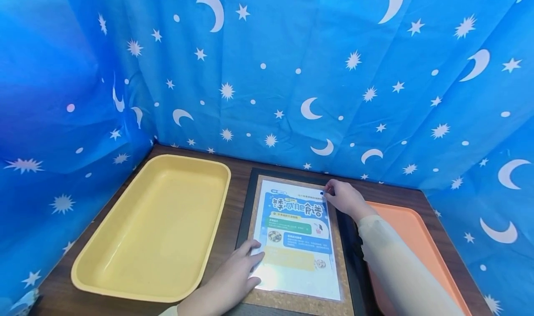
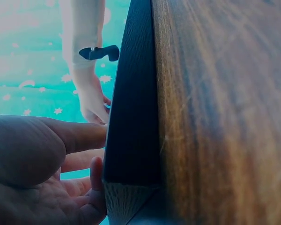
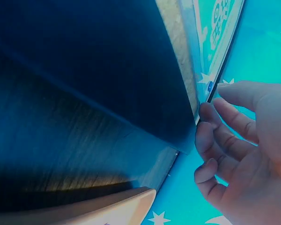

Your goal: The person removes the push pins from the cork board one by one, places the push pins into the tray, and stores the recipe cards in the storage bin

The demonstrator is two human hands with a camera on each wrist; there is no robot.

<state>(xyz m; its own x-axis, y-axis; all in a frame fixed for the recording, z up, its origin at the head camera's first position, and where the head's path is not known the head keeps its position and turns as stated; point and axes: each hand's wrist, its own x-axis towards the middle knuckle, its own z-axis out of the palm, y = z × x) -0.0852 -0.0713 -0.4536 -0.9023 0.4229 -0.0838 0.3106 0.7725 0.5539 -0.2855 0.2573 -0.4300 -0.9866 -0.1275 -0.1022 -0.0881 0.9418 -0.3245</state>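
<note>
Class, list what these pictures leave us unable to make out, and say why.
Sheet: small print too small to read, head view.
Orange tray: partly behind the right sleeve and cut off by the bottom edge, head view.
Frame: left side partly behind the left hand, head view.
Sheet's face: hidden behind the frame, left wrist view.

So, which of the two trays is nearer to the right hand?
The orange tray, on the right of the corkboard, close to the right hand; the yellow tray lies on the corkboard's left, farther away.
</note>
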